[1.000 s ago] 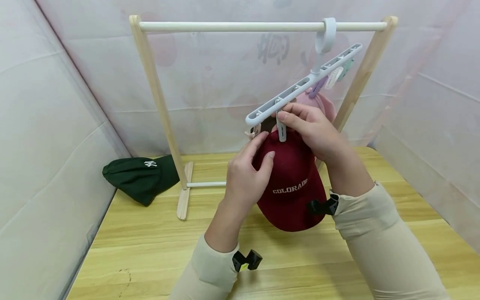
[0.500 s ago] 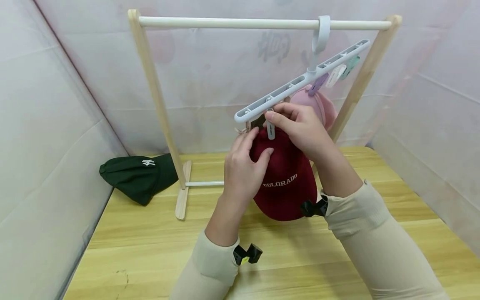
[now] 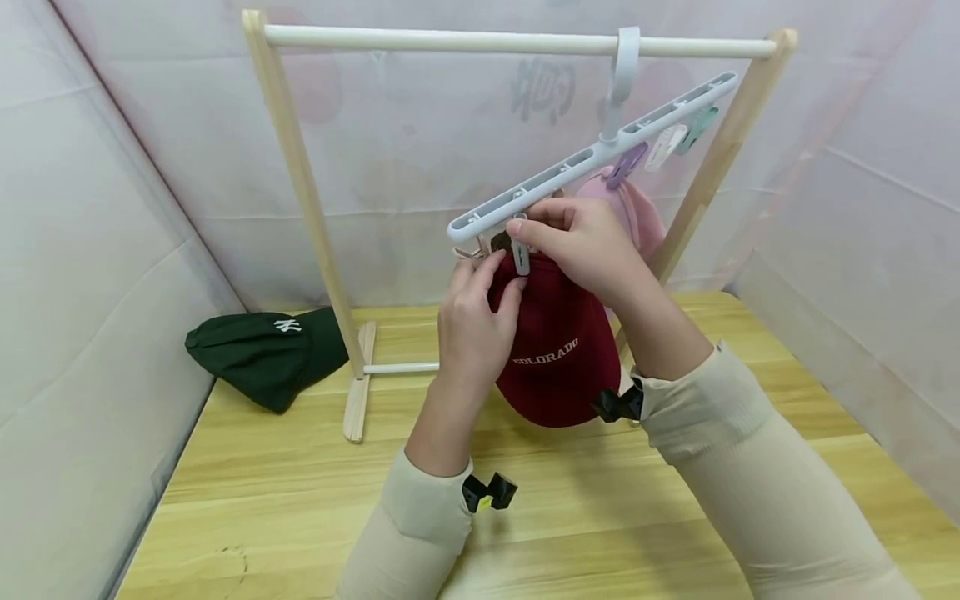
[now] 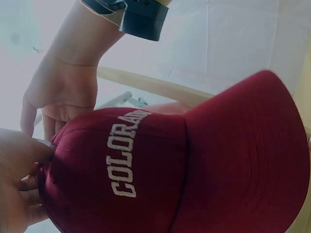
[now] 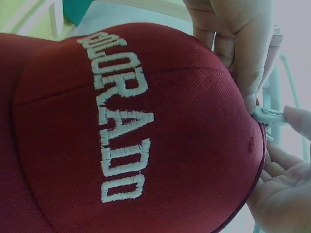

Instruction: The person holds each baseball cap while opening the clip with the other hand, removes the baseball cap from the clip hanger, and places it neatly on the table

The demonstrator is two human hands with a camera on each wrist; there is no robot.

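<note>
While right hand pinches grey clip under hanger, left hand grips maroon cap at frame centre; green cap lies on wooden surface left, white fabric walls around.

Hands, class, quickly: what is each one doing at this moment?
Left hand: grips the top of the red cap.
Right hand: pinches the clip of the clip hanger at the cap's top.
</note>
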